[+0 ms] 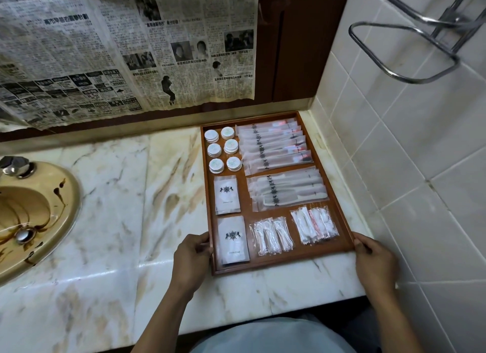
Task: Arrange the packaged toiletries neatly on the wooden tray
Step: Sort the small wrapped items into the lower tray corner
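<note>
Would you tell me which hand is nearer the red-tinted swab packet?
Right. The right hand holds the tray just beside the red-tinted swab packet; the left hand holds the opposite edge.

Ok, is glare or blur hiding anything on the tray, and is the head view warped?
Head view: the wooden tray and its packets are sharp and evenly lit, no glare; a bright sheen sits near the front edge of the marble counter; wide-angle bending curves the wall tiles and metal rack.

Bare forearms [166, 310], pale blue garment [271, 337]
</note>
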Demonstrator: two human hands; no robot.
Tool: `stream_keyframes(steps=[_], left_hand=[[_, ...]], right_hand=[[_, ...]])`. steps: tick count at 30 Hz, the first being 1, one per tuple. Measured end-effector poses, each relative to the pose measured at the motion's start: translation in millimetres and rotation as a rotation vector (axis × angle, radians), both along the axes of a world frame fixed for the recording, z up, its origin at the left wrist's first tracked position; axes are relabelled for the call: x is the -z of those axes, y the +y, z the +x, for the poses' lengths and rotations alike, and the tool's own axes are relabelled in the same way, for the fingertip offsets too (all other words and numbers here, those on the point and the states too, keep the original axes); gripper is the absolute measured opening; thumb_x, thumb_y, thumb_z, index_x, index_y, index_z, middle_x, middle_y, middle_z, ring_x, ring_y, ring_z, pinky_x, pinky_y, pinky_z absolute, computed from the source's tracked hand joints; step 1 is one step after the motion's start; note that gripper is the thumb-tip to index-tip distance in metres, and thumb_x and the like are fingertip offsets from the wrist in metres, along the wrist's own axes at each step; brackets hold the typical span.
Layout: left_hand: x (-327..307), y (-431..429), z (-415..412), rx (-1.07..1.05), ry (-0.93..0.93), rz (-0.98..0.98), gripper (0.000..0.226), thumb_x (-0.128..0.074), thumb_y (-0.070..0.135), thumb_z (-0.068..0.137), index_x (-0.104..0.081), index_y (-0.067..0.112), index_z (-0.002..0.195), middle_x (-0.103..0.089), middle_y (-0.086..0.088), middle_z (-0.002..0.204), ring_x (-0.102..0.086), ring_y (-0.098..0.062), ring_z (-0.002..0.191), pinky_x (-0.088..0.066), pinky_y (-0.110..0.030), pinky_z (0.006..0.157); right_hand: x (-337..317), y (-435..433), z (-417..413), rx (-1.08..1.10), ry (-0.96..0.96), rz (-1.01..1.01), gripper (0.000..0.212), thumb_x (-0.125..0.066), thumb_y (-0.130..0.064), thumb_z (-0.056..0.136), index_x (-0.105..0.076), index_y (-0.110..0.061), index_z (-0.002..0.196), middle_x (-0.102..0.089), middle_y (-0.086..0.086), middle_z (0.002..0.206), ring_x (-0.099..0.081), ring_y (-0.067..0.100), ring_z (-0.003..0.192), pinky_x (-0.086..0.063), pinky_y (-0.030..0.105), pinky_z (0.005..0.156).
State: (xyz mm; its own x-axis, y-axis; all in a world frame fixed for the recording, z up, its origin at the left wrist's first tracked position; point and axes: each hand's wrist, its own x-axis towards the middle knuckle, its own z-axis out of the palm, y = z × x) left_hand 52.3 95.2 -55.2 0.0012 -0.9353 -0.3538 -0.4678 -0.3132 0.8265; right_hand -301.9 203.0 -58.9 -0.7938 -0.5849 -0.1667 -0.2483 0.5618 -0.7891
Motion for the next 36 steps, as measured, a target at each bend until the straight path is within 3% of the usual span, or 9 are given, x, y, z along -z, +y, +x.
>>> stream_keyframes(steps=[2, 6, 10, 14, 17, 23, 29, 36], left_hand=[[1, -2, -2, 0.012, -0.003, -0.002, 0.067, -0.058, 0.001, 0.094, -0.068, 0.067, 0.086, -0.068, 0.007, 0.107, -0.069, -0.011, 0.098, -0.057, -0.040, 0.089], [4, -3, -10, 0.022, 0.022, 0.014, 0.041, -0.061, 0.007, 0.093, -0.076, 0.045, 0.101, -0.067, 0.011, 0.108, -0.070, -0.011, 0.100, -0.057, -0.047, 0.091], [4, -6, -17, 0.014, 0.026, 0.006, 0.051, -0.062, 0.005, 0.093, -0.074, 0.055, 0.090, -0.068, 0.011, 0.107, -0.070, -0.011, 0.099, -0.058, -0.044, 0.088], [7, -8, -20, -0.038, 0.076, 0.040, 0.044, -0.062, 0.001, 0.093, -0.075, 0.044, 0.097, -0.069, 0.011, 0.107, -0.071, -0.012, 0.099, -0.058, -0.047, 0.091], [5, -9, -28, -0.035, 0.090, 0.033, 0.048, -0.062, 0.002, 0.094, -0.073, 0.048, 0.092, -0.070, 0.008, 0.109, -0.071, -0.014, 0.099, -0.058, -0.046, 0.090], [7, -13, -37, -0.005, 0.065, 0.011, 0.038, -0.061, 0.004, 0.095, -0.075, 0.037, 0.109, -0.067, 0.010, 0.112, -0.070, -0.014, 0.101, -0.058, -0.047, 0.091], [7, -12, -38, -0.015, 0.066, 0.010, 0.043, -0.062, 0.005, 0.096, -0.071, 0.047, 0.103, -0.066, 0.011, 0.112, -0.070, -0.015, 0.103, -0.058, -0.047, 0.092], [9, -10, -35, 0.017, 0.064, 0.005, 0.032, -0.063, 0.015, 0.098, -0.074, 0.038, 0.117, -0.065, 0.012, 0.109, -0.069, -0.011, 0.101, -0.057, -0.043, 0.092]], right_hand=[[0, -1, 0, 0.015, 0.019, 0.015, 0.024, -0.058, 0.001, 0.095, -0.074, -0.002, 0.113, -0.074, 0.013, 0.108, -0.060, 0.019, 0.090, -0.041, 0.027, 0.085], [3, -1, -4, 0.086, 0.031, 0.022, 0.026, -0.056, 0.002, 0.094, -0.075, -0.004, 0.112, -0.074, 0.013, 0.109, -0.062, 0.022, 0.092, -0.042, 0.027, 0.085], [6, -2, -4, 0.128, 0.030, 0.007, 0.028, -0.056, 0.004, 0.093, -0.075, -0.004, 0.112, -0.074, 0.014, 0.109, -0.066, 0.030, 0.098, -0.043, 0.029, 0.085], [11, -3, 2, 0.173, 0.087, -0.007, 0.031, -0.056, 0.006, 0.092, -0.073, -0.002, 0.115, -0.072, 0.017, 0.112, -0.065, 0.037, 0.103, -0.046, 0.032, 0.087], [9, -4, 4, 0.178, 0.098, -0.036, 0.033, -0.055, 0.007, 0.092, -0.070, 0.000, 0.121, -0.070, 0.019, 0.118, -0.064, 0.038, 0.109, -0.043, 0.031, 0.091], [11, -5, 0, 0.172, 0.129, -0.049, 0.037, -0.054, 0.009, 0.090, -0.068, 0.001, 0.124, -0.069, 0.020, 0.122, -0.063, 0.039, 0.113, -0.041, 0.030, 0.096], [13, -4, 4, 0.172, 0.130, -0.092, 0.038, -0.052, 0.011, 0.091, -0.066, 0.002, 0.126, -0.067, 0.021, 0.124, -0.061, 0.039, 0.114, -0.039, 0.029, 0.096], [25, -4, 3, 0.231, 0.077, -0.153, 0.045, -0.046, 0.012, 0.089, -0.067, -0.002, 0.126, -0.067, 0.017, 0.127, -0.061, 0.035, 0.118, -0.045, 0.037, 0.106]])
